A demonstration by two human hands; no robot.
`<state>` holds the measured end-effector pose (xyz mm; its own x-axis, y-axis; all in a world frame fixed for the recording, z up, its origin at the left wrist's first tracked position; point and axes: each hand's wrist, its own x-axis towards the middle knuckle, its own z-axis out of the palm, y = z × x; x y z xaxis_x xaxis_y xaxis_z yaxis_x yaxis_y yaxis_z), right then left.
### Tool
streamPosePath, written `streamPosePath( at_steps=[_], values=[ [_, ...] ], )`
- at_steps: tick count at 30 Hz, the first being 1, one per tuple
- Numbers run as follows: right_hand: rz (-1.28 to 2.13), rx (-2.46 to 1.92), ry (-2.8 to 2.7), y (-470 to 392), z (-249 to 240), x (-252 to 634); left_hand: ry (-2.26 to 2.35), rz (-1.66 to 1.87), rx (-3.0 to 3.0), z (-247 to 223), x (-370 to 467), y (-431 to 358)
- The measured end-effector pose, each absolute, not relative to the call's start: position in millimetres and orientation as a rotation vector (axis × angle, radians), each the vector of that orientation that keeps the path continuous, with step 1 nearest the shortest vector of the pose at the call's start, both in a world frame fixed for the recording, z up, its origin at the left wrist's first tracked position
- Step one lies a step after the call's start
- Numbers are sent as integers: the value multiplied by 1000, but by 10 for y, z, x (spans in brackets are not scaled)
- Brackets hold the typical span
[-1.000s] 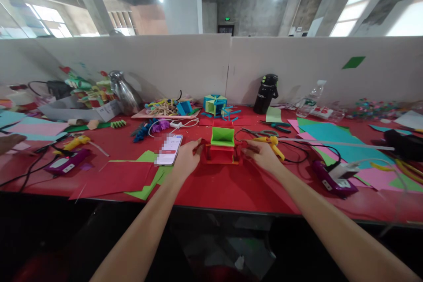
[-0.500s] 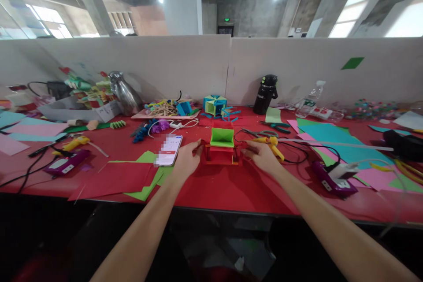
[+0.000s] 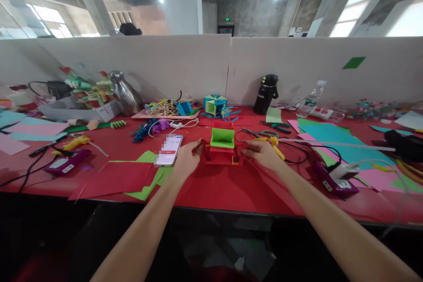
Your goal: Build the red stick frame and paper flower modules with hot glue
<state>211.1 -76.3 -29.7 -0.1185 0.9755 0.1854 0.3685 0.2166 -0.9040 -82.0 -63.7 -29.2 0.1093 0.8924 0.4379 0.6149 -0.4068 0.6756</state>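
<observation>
A small paper model [image 3: 222, 155] stands on the red tabletop straight ahead, with a red frame below and a folded bright green piece [image 3: 222, 138] on top like a seat. At its left side my left hand [image 3: 190, 156] is closed, thumb and fingers pinching the red edge. My right hand [image 3: 261, 153] pinches the opposite side in the same way. Red on red makes the exact contact at the fingertips hard to see. A yellow glue gun [image 3: 276, 147] lies just beyond my right hand, and a phone [image 3: 170, 150] rests left of my left hand.
Red and green paper sheets [image 3: 115, 179] lie at the left. Purple power strips [image 3: 68, 162] sit on both sides with cables. Behind stand a steel jug [image 3: 124, 92], a blue-green paper model [image 3: 215, 105] and a black bottle [image 3: 266, 94]. Pliers [image 3: 279, 127] and coloured sheets [image 3: 343, 141] are at the right.
Both hands and the paper model stay almost still. A dark head top has appeared above the partition at the back left.
</observation>
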Motion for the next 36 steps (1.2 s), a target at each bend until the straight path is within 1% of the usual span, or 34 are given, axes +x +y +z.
streamPosePath(
  at_steps=[13,19,36],
  values=[
    [950,-1338,-1639,-769,-212,2111,1433,1206,2029,-308,-827,-606],
    [945,-1249,-1608,-752,-249,2089,1438,1236,1975,-316,-820,-583],
    [902,-1198,-1628,-772,-283,2062,1368,1302,1854,-300,-793,-603]
  ],
)
